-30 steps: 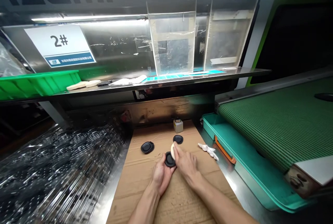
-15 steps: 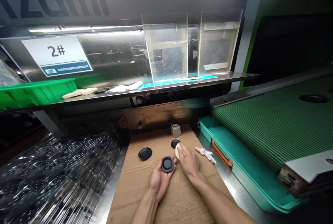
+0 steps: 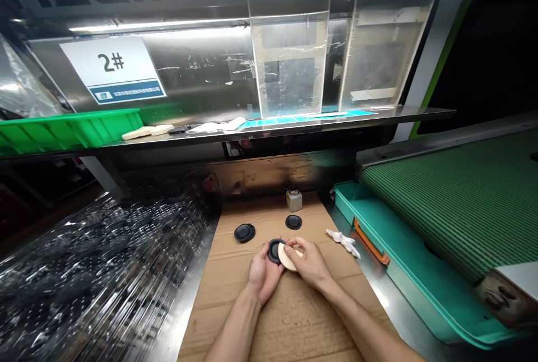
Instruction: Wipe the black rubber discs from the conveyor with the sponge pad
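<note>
My left hand (image 3: 264, 275) is closed round the edge of a round black part (image 3: 274, 250), its dished face turned up. In my right hand (image 3: 309, 261) is a cream-coloured round pad (image 3: 287, 259), pinched between thumb and fingers. The pad overlaps the right side of the black part and hides some of it; whether they press together I cannot tell. A small stack of black discs (image 3: 244, 232) lies beyond my left hand. Farther back, another black disc (image 3: 293, 222) rests in front of a small squarish bottle (image 3: 294, 200).
Cardboard (image 3: 235, 295) covers the worktop. A crumpled white cloth or glove (image 3: 344, 243) lies at its right edge, beside a teal bin (image 3: 403, 272) and a green conveyor belt (image 3: 437, 194). Clear plastic trays (image 3: 126, 261) stand left. A metal shelf (image 3: 210, 137) holds a green crate (image 3: 75, 129).
My right hand has brought the cream pad left and down, over the black part in my left hand. The belt's black disc has nearly left view, and the whole view has shifted.
</note>
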Demonstrator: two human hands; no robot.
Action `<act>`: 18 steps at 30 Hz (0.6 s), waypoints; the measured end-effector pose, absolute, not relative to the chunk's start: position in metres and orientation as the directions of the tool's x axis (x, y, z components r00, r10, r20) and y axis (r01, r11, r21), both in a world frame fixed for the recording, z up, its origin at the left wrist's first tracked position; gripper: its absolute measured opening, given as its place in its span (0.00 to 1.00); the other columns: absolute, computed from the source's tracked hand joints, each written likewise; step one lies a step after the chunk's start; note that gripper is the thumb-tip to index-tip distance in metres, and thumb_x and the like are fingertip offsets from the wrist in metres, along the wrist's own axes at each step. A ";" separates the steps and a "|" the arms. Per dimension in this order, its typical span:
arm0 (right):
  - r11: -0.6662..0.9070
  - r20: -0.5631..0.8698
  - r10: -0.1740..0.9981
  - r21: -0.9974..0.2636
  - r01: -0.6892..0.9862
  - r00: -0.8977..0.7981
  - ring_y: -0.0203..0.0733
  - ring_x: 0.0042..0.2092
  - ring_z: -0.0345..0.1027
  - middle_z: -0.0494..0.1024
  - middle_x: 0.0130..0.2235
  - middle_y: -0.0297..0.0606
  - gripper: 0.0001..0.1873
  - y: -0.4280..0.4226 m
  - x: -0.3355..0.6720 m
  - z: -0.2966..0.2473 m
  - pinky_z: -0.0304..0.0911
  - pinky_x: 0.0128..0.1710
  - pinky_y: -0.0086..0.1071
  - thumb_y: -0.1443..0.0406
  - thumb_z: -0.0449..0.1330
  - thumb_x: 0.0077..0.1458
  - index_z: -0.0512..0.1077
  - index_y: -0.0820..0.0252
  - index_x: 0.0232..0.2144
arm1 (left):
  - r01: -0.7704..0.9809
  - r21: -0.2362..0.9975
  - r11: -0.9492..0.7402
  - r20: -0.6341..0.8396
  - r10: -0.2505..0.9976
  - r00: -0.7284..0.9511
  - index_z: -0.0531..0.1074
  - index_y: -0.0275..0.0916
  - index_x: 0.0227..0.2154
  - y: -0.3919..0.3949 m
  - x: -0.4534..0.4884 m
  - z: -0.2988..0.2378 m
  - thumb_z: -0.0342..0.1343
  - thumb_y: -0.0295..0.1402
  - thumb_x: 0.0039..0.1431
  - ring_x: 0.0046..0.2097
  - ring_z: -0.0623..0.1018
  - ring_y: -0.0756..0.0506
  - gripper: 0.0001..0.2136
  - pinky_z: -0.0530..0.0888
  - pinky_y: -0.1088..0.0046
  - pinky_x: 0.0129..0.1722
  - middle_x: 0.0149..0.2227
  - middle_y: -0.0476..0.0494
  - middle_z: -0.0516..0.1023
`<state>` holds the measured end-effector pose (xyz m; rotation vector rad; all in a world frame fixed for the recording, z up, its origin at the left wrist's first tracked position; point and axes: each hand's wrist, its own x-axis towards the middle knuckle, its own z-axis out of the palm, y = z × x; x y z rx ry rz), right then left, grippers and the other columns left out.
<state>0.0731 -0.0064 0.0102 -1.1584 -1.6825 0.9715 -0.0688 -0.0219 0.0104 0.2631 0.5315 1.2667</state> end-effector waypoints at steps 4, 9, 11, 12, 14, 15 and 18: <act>0.251 0.182 0.951 -0.926 0.283 -0.249 0.37 0.29 0.69 0.76 0.29 0.36 0.17 -0.008 0.070 0.011 0.59 0.26 0.25 0.55 0.52 0.58 0.72 0.62 0.36 | -0.800 0.536 0.268 -0.250 0.956 0.153 0.73 0.33 0.43 -0.025 -0.062 0.011 0.52 0.34 0.61 0.52 0.74 0.39 0.12 0.68 0.59 0.55 0.47 0.34 0.76; 0.349 0.221 0.933 -0.752 0.560 -0.285 0.38 0.33 0.70 0.78 0.31 0.33 0.12 -0.013 0.077 0.026 0.56 0.30 0.26 0.56 0.55 0.56 0.74 0.55 0.34 | -0.800 0.560 0.214 -0.225 0.969 0.101 0.73 0.33 0.41 -0.026 -0.061 0.009 0.52 0.34 0.61 0.51 0.74 0.39 0.11 0.69 0.58 0.55 0.47 0.34 0.76; 0.296 0.249 0.953 -0.629 0.718 -0.175 0.40 0.34 0.71 0.78 0.30 0.33 0.12 -0.017 0.078 0.033 0.55 0.30 0.28 0.56 0.53 0.58 0.75 0.51 0.36 | -0.781 0.594 0.192 -0.200 0.976 0.088 0.73 0.33 0.41 -0.026 -0.060 0.007 0.52 0.34 0.61 0.51 0.75 0.40 0.11 0.70 0.58 0.54 0.46 0.35 0.76; 0.281 0.258 0.954 -0.590 0.757 -0.152 0.40 0.33 0.71 0.78 0.30 0.33 0.12 -0.018 0.078 0.035 0.54 0.30 0.28 0.56 0.52 0.59 0.74 0.49 0.37 | -0.769 0.613 0.178 -0.192 0.979 0.074 0.73 0.33 0.41 -0.026 -0.060 0.007 0.53 0.34 0.61 0.50 0.75 0.40 0.11 0.70 0.58 0.54 0.46 0.36 0.77; 0.301 0.258 0.948 -0.551 0.778 -0.184 0.40 0.33 0.72 0.79 0.30 0.32 0.12 -0.018 0.076 0.038 0.53 0.29 0.28 0.55 0.52 0.59 0.74 0.48 0.37 | -0.749 0.646 0.146 -0.184 0.982 0.033 0.73 0.33 0.42 -0.026 -0.058 0.006 0.53 0.34 0.61 0.50 0.75 0.40 0.11 0.70 0.59 0.53 0.45 0.36 0.77; 0.307 0.253 0.947 -0.535 0.787 -0.197 0.40 0.33 0.72 0.79 0.30 0.32 0.12 -0.018 0.076 0.039 0.53 0.29 0.28 0.55 0.52 0.59 0.74 0.48 0.36 | -0.745 0.653 0.138 -0.185 0.983 0.021 0.73 0.33 0.42 -0.027 -0.057 0.006 0.53 0.34 0.61 0.50 0.75 0.40 0.11 0.71 0.59 0.53 0.46 0.35 0.77; 0.213 0.255 0.962 -0.477 0.853 -0.098 0.41 0.32 0.72 0.79 0.29 0.34 0.14 -0.013 0.081 0.039 0.52 0.28 0.29 0.55 0.50 0.61 0.74 0.51 0.35 | -0.743 0.653 0.144 -0.194 0.981 0.020 0.73 0.33 0.42 -0.028 -0.055 0.008 0.53 0.34 0.61 0.51 0.75 0.39 0.11 0.71 0.56 0.52 0.48 0.33 0.76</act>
